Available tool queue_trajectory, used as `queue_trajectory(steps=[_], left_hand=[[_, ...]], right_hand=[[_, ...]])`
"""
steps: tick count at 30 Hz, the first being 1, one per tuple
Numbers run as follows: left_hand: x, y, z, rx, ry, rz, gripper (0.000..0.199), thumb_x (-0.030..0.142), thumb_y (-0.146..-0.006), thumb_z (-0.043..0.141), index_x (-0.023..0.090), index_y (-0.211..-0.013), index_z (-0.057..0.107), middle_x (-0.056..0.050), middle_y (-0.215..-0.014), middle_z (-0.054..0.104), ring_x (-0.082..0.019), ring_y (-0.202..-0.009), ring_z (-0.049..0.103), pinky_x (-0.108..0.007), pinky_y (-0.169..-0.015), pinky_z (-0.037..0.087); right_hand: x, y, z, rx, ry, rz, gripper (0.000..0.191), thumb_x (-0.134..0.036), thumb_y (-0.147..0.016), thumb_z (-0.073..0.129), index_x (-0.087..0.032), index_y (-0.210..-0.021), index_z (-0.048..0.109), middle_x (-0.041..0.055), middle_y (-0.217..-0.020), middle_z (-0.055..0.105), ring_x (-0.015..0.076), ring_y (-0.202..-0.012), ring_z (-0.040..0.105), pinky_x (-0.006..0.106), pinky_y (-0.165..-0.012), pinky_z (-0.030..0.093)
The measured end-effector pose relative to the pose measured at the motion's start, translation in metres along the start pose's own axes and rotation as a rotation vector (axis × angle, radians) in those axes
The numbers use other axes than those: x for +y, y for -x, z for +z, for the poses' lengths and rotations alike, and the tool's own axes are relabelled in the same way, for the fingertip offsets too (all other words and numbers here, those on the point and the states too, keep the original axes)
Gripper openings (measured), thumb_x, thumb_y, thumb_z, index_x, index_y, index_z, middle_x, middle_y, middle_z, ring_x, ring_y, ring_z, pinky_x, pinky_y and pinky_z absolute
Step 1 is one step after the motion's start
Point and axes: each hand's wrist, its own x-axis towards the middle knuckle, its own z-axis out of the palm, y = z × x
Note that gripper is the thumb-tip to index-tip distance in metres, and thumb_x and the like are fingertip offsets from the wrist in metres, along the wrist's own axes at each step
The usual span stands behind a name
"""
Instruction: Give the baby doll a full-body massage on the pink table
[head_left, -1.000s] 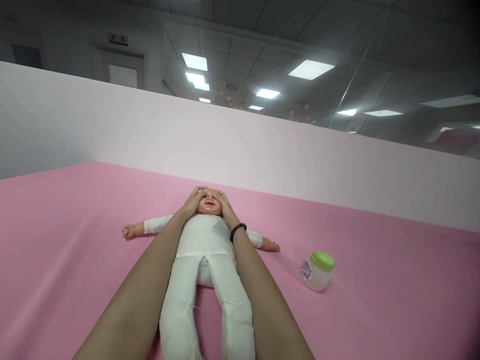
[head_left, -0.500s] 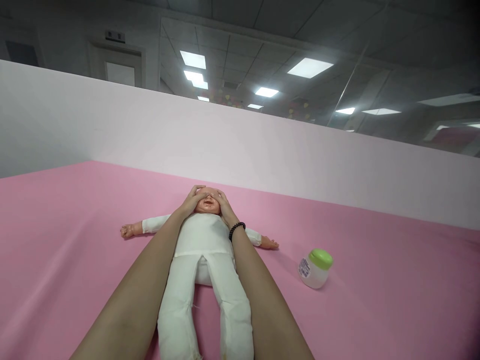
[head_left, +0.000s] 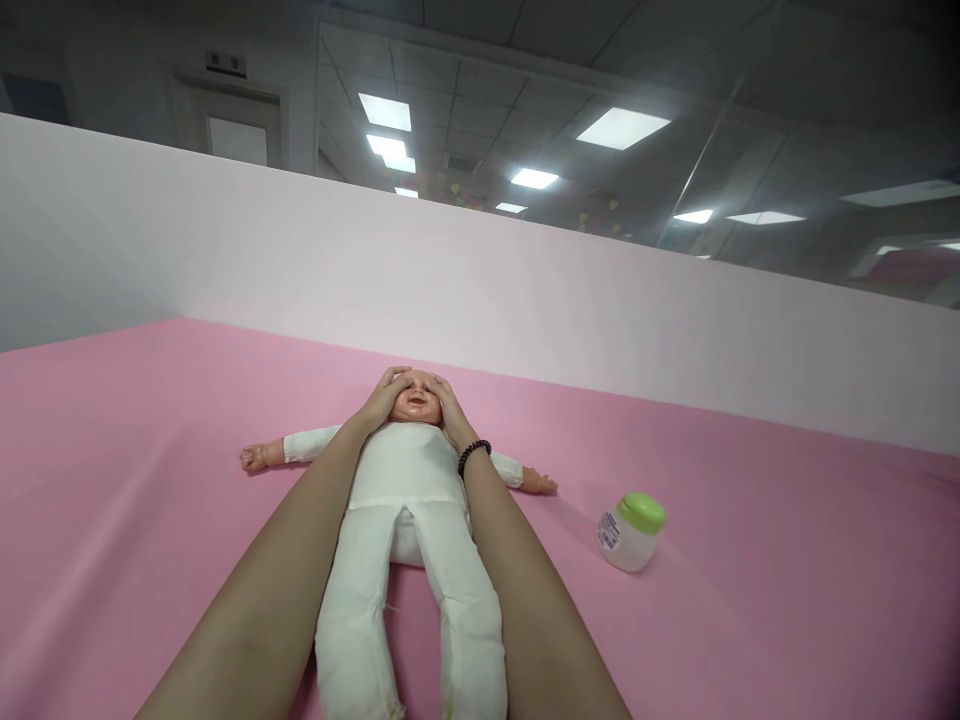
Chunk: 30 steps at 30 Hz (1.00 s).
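Barely shifted, left hand and right hand spread, cupping doll's head, beaded bracelet on right wrist, green-lidded jar well apart on pink cloth

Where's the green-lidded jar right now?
In the head view, the green-lidded jar sits on the pink surface to the person's right, beyond the baby doll's outstretched hand.

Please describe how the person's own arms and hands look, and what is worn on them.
The left arm and right arm are bare, with no sleeves or gloves. The left hand shows no jewellery. A dark round-beaded bracelet circles the wrist behind the right hand.
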Motion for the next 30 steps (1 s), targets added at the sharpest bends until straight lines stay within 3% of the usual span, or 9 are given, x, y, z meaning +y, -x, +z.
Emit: queue_trajectory(steps=[7,13,30], left_hand=[[0.002,0.006,-0.002,-0.039,-0.001,-0.048,0.052,0.043,-0.078,0.07,0.026,-0.123,0.051,-0.004,-0.106,0.066,-0.02,-0.093,0.068,-0.032,-0.084,0.055],[0.004,0.004,0.002,0.013,-0.017,-0.039,0.046,0.037,-0.078,0.064,0.023,-0.12,0.052,-0.004,-0.102,0.066,-0.02,-0.095,0.067,-0.03,-0.082,0.055],[0.012,0.01,0.005,0.023,-0.03,-0.053,0.042,0.036,-0.08,0.063,0.024,-0.119,0.052,-0.003,-0.102,0.066,-0.019,-0.094,0.067,-0.032,-0.087,0.055]], right_hand=[[0.001,-0.007,-0.006,0.009,0.005,0.006,0.036,-0.037,-0.096,0.062,-0.015,-0.125,0.059,0.0093,-0.122,0.061,0.0218,-0.104,0.063,0.041,-0.088,0.056],[0.001,-0.011,-0.003,0.017,0.001,0.009,0.036,-0.037,-0.096,0.062,-0.015,-0.124,0.059,0.0094,-0.122,0.061,0.022,-0.104,0.063,0.041,-0.088,0.056],[-0.002,-0.003,-0.001,0.006,0.001,0.006,0.034,-0.037,-0.096,0.062,-0.014,-0.121,0.061,0.0086,-0.117,0.063,0.0199,-0.099,0.065,0.039,-0.085,0.057]])
